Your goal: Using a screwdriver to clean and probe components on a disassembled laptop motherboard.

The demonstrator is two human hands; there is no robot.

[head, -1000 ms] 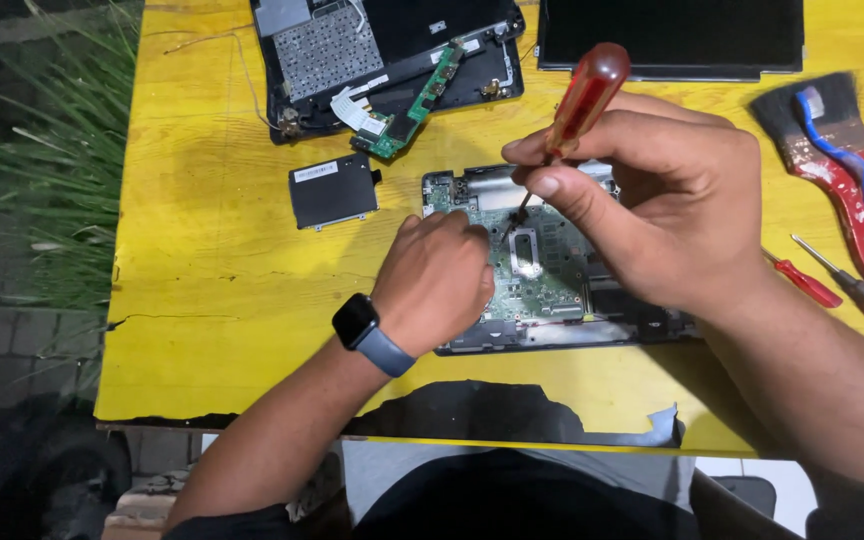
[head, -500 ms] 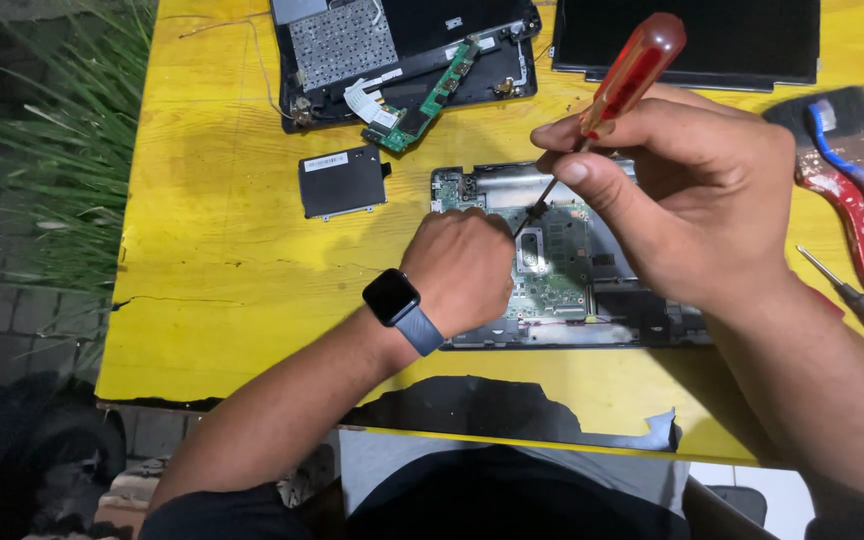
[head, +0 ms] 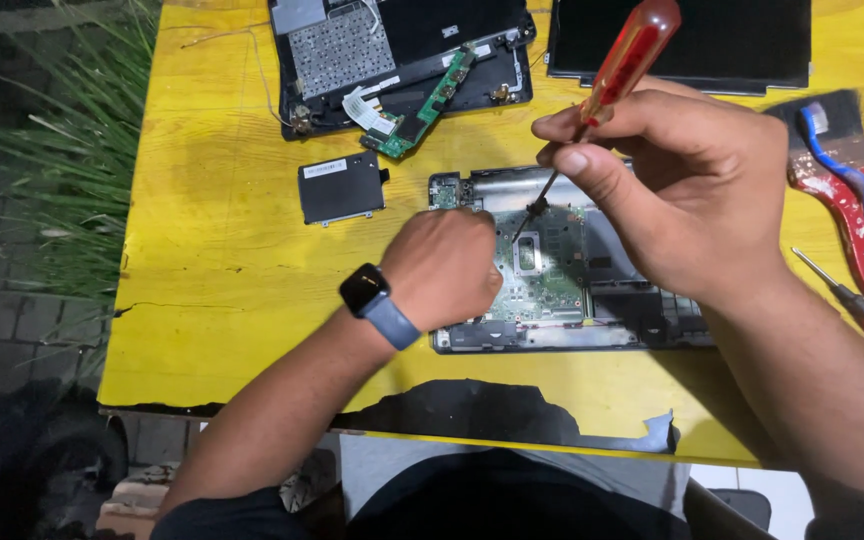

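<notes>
Right hand (head: pixel 697 190) pinching red screwdriver (head: pixel 622 70), white-labelled black drive (head: pixel 340 188) apart

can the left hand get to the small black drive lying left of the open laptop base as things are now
Probably yes. The left hand rests on the laptop base, and only bare yellow table lies between it and the black drive; nothing blocks it.

Outdoor repair spot: yellow table (head: pixel 232 300) beside grass (head: pixel 62 150) (paving (head: pixel 2 300) below)

The screwdriver (head: pixel 620 66) had a glossy, translucent red plastic handle and a thin dark metal shaft. Beneath it, the green circuit board (head: pixel 542 265) looked matt. The yellow painted table (head: pixel 212 250) around the board was worn and cracked.
</notes>
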